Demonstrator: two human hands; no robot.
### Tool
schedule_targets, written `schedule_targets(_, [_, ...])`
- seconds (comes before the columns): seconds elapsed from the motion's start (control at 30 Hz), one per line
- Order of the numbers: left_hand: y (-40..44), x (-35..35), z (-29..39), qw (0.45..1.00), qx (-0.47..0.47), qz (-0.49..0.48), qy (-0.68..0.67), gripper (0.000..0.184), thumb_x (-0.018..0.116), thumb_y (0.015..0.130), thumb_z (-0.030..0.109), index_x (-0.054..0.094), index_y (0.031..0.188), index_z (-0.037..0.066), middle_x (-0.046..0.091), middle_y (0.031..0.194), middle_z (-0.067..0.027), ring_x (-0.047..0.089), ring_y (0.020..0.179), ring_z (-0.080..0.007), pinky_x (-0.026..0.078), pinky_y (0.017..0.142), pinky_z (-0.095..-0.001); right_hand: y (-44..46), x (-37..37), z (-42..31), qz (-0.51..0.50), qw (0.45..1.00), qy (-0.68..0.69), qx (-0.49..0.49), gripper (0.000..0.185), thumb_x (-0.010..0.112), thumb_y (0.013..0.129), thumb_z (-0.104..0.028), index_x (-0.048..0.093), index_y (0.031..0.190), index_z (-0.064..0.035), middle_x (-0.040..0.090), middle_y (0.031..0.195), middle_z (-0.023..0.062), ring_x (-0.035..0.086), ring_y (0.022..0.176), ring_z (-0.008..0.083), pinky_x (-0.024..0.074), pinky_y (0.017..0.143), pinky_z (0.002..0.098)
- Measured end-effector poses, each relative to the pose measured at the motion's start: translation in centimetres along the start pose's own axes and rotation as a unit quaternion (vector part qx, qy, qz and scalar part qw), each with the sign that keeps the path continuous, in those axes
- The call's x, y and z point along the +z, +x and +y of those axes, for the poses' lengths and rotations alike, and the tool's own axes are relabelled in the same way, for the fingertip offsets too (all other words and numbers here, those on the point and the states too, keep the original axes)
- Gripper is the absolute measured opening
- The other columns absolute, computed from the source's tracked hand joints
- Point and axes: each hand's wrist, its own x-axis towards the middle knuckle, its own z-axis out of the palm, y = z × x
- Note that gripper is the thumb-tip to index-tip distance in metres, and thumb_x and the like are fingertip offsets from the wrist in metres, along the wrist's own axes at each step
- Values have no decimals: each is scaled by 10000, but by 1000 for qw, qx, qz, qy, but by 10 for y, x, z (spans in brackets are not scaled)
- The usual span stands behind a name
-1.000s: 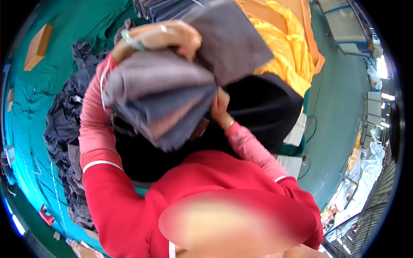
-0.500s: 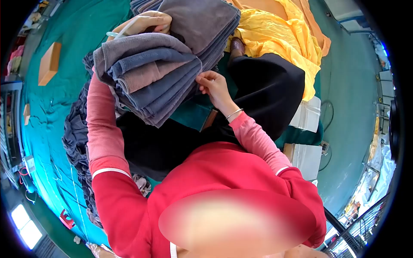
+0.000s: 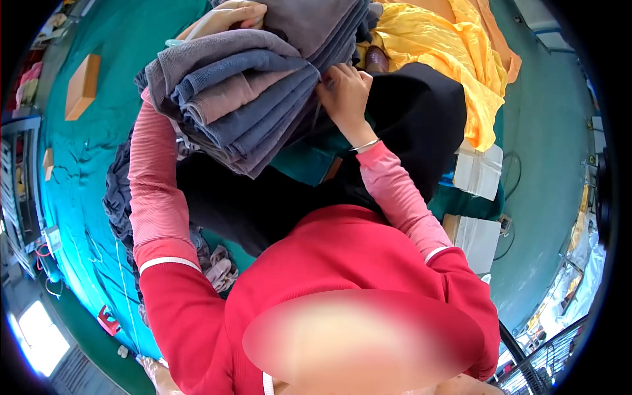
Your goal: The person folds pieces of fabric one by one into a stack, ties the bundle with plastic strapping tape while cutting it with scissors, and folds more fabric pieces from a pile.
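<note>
A thick bundle of folded towels (image 3: 250,112) in grey, blue and dusty pink lies over my lap, its folds fanned toward me. Behind it rises a stack of grey towels (image 3: 309,23). My left hand (image 3: 230,16) is at the bundle's far left edge, fingers curled against it and partly hidden; a pale bangle circles that wrist. At the bundle's right edge, my right hand (image 3: 347,95) is closed in a pinch where a thin tie (image 3: 315,68) meets the cloth. What exactly lies between those fingertips is hard to see.
Yellow cloth (image 3: 428,49) is heaped at the upper right. White boxes (image 3: 477,174) stand right of my leg. Dark crumpled cloth (image 3: 118,191) lies on the left over a green sheet (image 3: 72,217), which also bears a tan block (image 3: 83,87) and a red tool (image 3: 108,320).
My right hand has moved up and to the right along the bundle's edge, still pinching. The bundle and my left hand sit slightly higher in view.
</note>
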Motion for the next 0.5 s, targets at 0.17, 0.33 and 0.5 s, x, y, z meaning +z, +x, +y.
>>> schedule_targets(0.17, [-8,67,59,993,80,64,53,393,464,977,334,405,666,102,389,618,31,357,585,-63,313,548,-199,-5,-19,5,-202,931,279,121,130,618,816,-148,554,745,-59,530,642,40,526,563,160,387,530,286])
schedule_targets(0.33, [-16,35,23,997,-35,59,-21,297,498,949,199,433,696,56,440,682,-14,455,658,-124,390,617,-241,4,-83,-34,-264,612,695,268,227,563,903,-141,493,699,-72,389,615,-77,355,537,15,291,497,173])
schedule_targets(0.5, [-27,72,36,970,69,26,230,221,518,905,144,494,723,21,525,728,-71,517,692,-155,427,664,-281,6,-82,-29,-182,754,589,226,283,574,893,-150,467,647,-58,393,620,-75,350,551,10,287,482,204])
